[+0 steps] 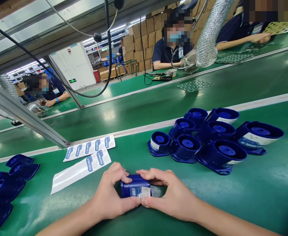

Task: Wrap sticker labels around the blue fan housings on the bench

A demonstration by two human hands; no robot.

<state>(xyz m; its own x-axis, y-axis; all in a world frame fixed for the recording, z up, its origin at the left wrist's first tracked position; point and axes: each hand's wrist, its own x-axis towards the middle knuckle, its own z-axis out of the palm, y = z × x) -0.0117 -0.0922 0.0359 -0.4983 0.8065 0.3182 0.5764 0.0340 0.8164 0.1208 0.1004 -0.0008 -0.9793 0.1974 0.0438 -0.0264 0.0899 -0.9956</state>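
Note:
Both hands hold one blue plastic horn housing [134,179] lying on its side on the green bench. A white and blue label [137,191] wraps its curved side. My left hand [114,191] grips the left end, its thumb pressed along the label's lower edge. From the right, my right hand [167,193] closes on the other end, thumb on the label near the left thumb and fingers over the top. Beyond the left hand lie two label sheets; the nearer sheet [70,178] is partly bare backing, the farther one [82,150] carries a row of labels.
Several labelled blue housings [188,144] stand grouped at the right. More blue housings [4,186] sit at the far left. Behind a pale rail runs a green conveyor [124,114] carrying a perforated panel [195,86]. A metal post [36,118] rises at the left. Co-workers sit across the line.

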